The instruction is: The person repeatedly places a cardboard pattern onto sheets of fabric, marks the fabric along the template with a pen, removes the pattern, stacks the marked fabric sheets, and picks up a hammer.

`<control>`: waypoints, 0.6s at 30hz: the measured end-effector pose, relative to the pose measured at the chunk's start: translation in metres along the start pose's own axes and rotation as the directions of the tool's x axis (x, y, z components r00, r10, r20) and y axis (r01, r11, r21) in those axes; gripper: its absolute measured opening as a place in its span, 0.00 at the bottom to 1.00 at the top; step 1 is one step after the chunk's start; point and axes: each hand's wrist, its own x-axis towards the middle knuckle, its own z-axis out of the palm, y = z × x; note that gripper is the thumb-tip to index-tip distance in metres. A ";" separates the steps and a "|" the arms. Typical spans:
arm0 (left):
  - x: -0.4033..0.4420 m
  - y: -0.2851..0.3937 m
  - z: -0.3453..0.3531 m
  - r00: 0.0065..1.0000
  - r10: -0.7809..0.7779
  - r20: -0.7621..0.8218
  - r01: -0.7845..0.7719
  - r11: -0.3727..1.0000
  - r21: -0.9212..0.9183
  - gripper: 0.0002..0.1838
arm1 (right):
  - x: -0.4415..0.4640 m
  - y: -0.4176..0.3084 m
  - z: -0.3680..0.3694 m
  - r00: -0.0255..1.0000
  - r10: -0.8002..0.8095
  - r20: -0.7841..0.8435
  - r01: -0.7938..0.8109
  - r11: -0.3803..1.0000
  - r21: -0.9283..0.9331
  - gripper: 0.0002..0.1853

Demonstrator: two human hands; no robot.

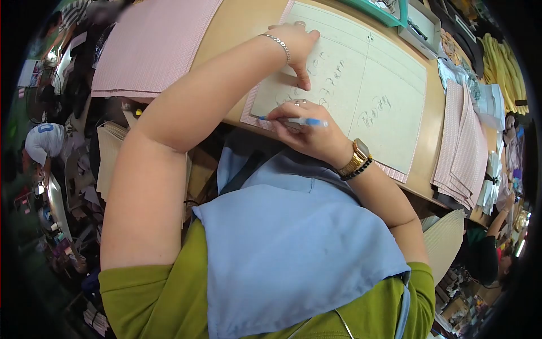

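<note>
A cream card pattern (389, 73) with handwriting and ruled lines lies on pink patterned fabric, whose edge (389, 171) shows below it. My left hand (298, 48) presses on the card's upper left part, thumb and fingers spread apart, with a chain bracelet at the wrist. Close below it, my right hand (316, 133) grips a pen (309, 121) with a blue and clear barrel. The pen's tip points left, at the card's lower left corner by the fabric edge. A gold watch and dark beads circle the right wrist.
A large pink fabric stack (155, 42) lies left on the wooden table (240, 39). Folded pink pieces (460, 147) hang over the right edge. A teal tray (375, 8) and a grey box (419, 28) stand at the back. Other people work at both sides.
</note>
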 end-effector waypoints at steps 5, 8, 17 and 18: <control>-0.004 0.000 -0.002 1.000 0.019 -0.016 -0.019 0.999 -0.029 0.68 | -0.020 -0.005 -0.026 0.989 0.145 0.004 -0.145 0.989 0.016 0.05; 0.001 0.000 0.004 0.999 -0.013 -0.037 0.013 1.000 -0.005 0.63 | -0.020 -0.003 -0.024 0.997 0.077 -0.014 -0.077 0.997 -0.014 0.06; -0.006 0.000 -0.004 1.000 0.029 0.009 -0.028 0.998 -0.053 0.68 | -0.017 -0.003 -0.013 1.000 0.023 0.009 -0.023 0.998 -0.060 0.06; -0.005 -0.001 -0.002 1.000 0.031 0.005 -0.031 0.999 -0.042 0.69 | -0.025 -0.005 -0.024 0.998 0.066 0.009 -0.065 0.996 -0.053 0.06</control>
